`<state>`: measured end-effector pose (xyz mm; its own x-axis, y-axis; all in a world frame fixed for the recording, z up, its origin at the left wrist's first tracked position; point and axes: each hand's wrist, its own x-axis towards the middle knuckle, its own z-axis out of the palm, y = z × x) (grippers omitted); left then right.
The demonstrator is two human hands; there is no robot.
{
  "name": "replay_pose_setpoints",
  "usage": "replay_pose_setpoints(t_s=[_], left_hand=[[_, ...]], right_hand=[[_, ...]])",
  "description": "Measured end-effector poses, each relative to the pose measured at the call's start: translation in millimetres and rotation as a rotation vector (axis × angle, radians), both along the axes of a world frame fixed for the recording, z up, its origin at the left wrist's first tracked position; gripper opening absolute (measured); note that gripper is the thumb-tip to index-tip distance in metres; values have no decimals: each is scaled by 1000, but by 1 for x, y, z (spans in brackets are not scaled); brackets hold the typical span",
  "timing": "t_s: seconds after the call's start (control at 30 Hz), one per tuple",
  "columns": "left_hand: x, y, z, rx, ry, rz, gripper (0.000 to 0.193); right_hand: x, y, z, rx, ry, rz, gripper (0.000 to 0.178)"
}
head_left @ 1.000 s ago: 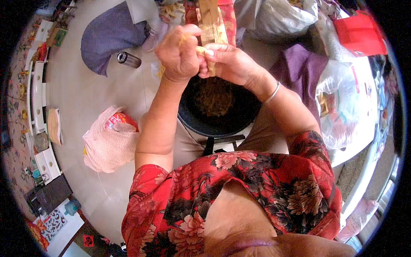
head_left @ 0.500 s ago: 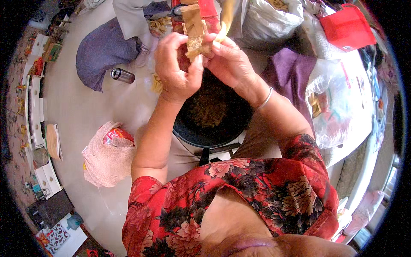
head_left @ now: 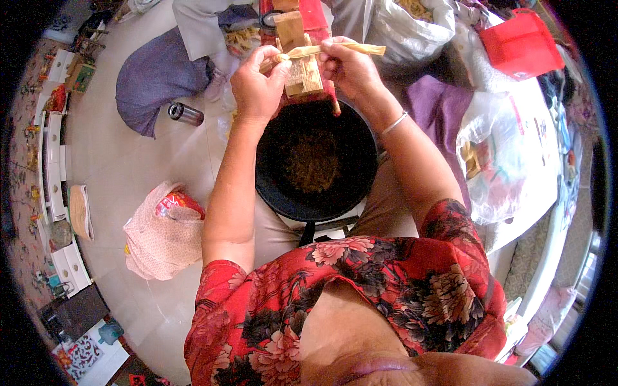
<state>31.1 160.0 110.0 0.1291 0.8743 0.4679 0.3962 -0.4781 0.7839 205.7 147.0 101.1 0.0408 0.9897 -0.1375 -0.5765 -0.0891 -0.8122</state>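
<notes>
Both my hands have lifted the pale husk strip [head_left: 322,51] and drawn it out flat: left grip [head_left: 257,87] pinches one end, right grip [head_left: 347,67] the other, above the black pan [head_left: 315,164] of brown filling. Stretched now, no longer bunched.

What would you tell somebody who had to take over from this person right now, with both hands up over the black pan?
Left hand: closed on one end of the pale tan, strip-like husk, held level.
Right hand: pinching the same strip further along; its far end sticks out past the fingers.
Both hands are above the far rim of the round black pan, which rests on the person's lap and holds a brown shredded heap.
A light wooden block stands just behind the strip.
Done: some brown shreds are already in the pan.
Left: the strip is in one piece and has not gone into the pan.
</notes>
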Motion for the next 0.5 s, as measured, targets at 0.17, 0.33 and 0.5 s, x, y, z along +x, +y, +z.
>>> replay_pose_setpoints(t_s=[0.17,0.33,0.5], left_hand=[[0,18,-19,-88,69,75,20],[2,17,-15,-121,77,129,22],[2,20,-22,-115,49,153,24]], right_hand=[[-5,7,-9,-96,-108,-29,8],[-6,9,-7,-73,-81,-11,6],[-9,10,-6,-54,-28,-19,6]])
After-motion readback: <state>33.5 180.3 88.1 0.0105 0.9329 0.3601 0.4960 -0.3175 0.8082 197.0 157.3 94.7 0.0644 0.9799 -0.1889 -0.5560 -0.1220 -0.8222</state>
